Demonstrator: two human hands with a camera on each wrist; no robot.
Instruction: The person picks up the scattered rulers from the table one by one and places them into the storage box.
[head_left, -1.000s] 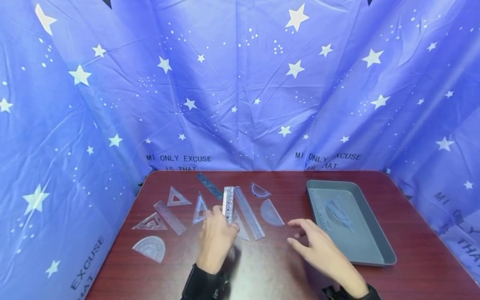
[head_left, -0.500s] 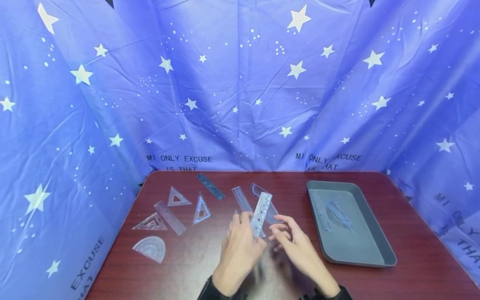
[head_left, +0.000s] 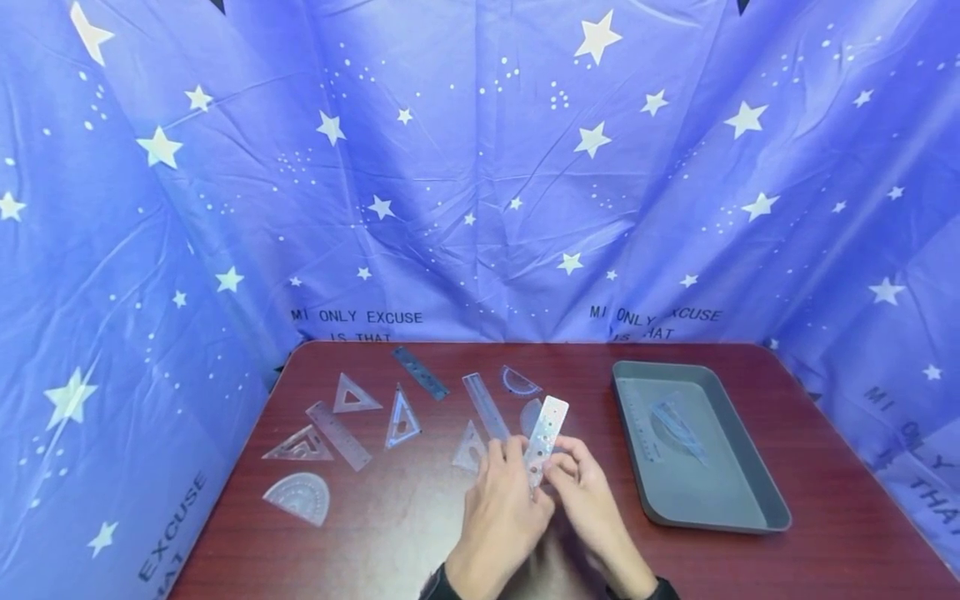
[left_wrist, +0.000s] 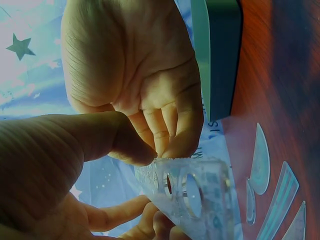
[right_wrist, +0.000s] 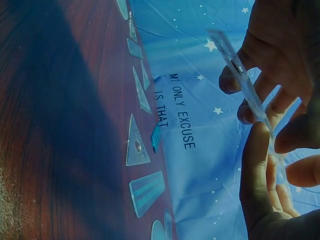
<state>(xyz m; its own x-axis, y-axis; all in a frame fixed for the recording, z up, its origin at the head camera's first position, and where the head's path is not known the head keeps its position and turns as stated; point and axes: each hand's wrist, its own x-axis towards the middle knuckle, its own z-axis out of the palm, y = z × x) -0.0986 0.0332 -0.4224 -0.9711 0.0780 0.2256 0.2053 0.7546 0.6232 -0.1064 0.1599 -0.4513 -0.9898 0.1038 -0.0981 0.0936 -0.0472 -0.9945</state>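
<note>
Clear rectangular plastic ruler (head_left: 548, 430) between the left hand (head_left: 501, 510) and right hand (head_left: 591, 493), above a reddish-brown wood-grained table (head_left: 386, 529).
From it: grey rectangular tray (head_left: 723, 498) at 3 o'clock, clear semicircular plastic protractor (head_left: 302, 495) at 9, dark blue-grey straight ruler (head_left: 420, 372) at 10.

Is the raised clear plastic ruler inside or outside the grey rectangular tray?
Outside: left hand and right hand hold the ruler left of the tray.

Red-brown wood-grained table (head_left: 375, 533) with grey tray (head_left: 720, 487), rulers (head_left: 339, 436), set squares (head_left: 462, 459) and protractors (head_left: 300, 497).
</note>
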